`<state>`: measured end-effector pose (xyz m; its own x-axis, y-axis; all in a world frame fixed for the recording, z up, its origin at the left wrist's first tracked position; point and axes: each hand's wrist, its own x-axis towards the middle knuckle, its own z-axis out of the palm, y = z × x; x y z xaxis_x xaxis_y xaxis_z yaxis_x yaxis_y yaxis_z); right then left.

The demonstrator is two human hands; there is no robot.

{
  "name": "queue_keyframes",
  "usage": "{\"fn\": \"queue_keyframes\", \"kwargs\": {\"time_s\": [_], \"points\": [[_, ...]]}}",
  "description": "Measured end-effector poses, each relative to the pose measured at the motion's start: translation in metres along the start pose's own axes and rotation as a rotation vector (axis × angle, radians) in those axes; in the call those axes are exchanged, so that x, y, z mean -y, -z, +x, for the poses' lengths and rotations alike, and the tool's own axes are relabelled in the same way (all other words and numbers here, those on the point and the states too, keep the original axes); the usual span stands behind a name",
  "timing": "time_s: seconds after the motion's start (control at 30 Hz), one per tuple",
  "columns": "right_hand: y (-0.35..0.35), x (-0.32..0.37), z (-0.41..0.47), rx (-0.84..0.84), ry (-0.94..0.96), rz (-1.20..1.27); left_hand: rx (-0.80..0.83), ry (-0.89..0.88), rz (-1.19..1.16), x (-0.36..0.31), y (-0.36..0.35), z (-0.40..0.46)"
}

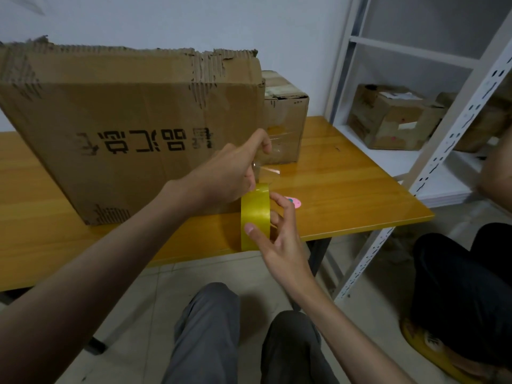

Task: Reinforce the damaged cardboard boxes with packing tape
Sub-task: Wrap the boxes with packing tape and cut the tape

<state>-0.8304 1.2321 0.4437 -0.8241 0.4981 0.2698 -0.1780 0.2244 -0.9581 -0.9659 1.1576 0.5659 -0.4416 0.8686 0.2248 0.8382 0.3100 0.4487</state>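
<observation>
Tape roll (pixel 255 216) is held edge-on above table (pixel 346 189) edge, R hand (pixel 279 234) fingers curled round it; free end pinched by L hand (pixel 235 173), beside box (pixel 133 128). Film likely thin, sticky, w/ easy creasing; best kept taut, held at end.

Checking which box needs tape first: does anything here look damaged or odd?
Yes. The large cardboard box on the table has a ragged, torn top edge with its outer paper peeled off, and its printed text is upside down.

Large torn brown corrugated cardboard box (pixel 116 128): black Chinese characters printed upside down on its front face, apparently "千宫汇品康", reading uncertain; no other legible text.
</observation>
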Motion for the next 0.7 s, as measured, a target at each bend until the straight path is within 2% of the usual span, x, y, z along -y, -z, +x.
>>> {"fn": "queue_keyframes", "kwargs": {"time_s": [0.13,0.37,0.7], "points": [[-0.002,0.004,0.004,-0.001,0.022,0.04,-0.033,-0.025,0.032,-0.011,-0.001,-0.01],[0.003,0.012,0.023,-0.129,0.066,0.067,-0.046,-0.099,-0.023,-0.029,0.016,-0.022],[0.006,0.006,0.013,-0.049,0.129,0.048,-0.062,-0.058,0.015,-0.021,0.014,-0.004]]}}
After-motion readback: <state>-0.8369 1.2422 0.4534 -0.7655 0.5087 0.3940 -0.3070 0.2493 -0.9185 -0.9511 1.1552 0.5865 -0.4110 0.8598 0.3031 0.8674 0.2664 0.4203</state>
